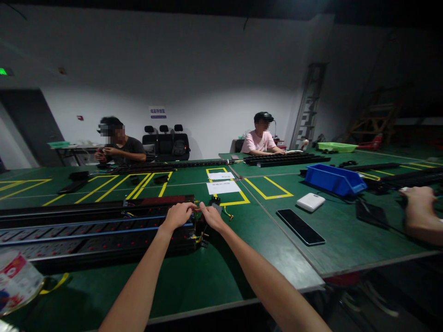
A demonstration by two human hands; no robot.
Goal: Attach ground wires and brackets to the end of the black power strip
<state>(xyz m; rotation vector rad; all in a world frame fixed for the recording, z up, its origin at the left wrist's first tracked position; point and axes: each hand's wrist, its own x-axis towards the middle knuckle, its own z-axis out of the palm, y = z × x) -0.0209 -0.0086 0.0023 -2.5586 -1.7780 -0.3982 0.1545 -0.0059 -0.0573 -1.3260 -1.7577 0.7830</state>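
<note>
Several long black power strips with red spots and blue edge lines lie side by side at the left. My left hand rests over their right end, fingers pinched together. My right hand meets it fingertip to fingertip, just beyond the strip ends. What the fingers pinch is too small and too covered to make out. Below them, short wires with metal ends stick out of a strip. Beside my right hand are a small black part and a yellow-green wire.
White papers lie ahead on the green table. To the right are a phone, a white box and a blue bin. A co-worker's hand reaches in there. A tin stands front left. Two people sit opposite.
</note>
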